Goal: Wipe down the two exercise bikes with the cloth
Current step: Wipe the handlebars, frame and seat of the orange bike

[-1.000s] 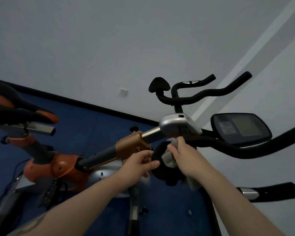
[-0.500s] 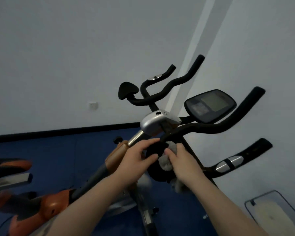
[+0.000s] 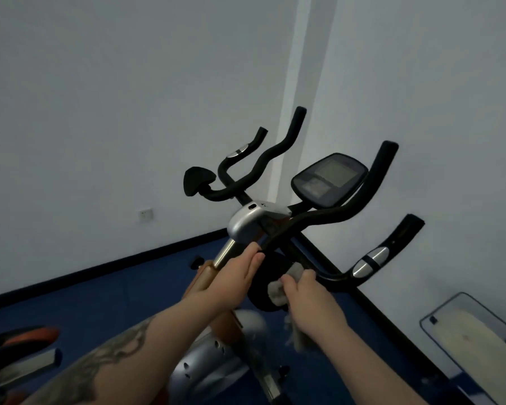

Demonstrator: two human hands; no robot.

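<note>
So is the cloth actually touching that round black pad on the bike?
Touching. The head view shows the right hand pressing the cloth against the round black pad, with no gap between them.

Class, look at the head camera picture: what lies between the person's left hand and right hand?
In the head view, a round black pad on the bike lies between the left hand and right hand, with the grey cloth pressed against it.

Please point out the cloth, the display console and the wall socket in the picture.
cloth [image 3: 278, 292]: head view, on the pale bunched part beside the right hand.
display console [image 3: 330, 179]: head view, on the middle of its dark face.
wall socket [image 3: 145, 214]: head view, on its white plate.
</note>
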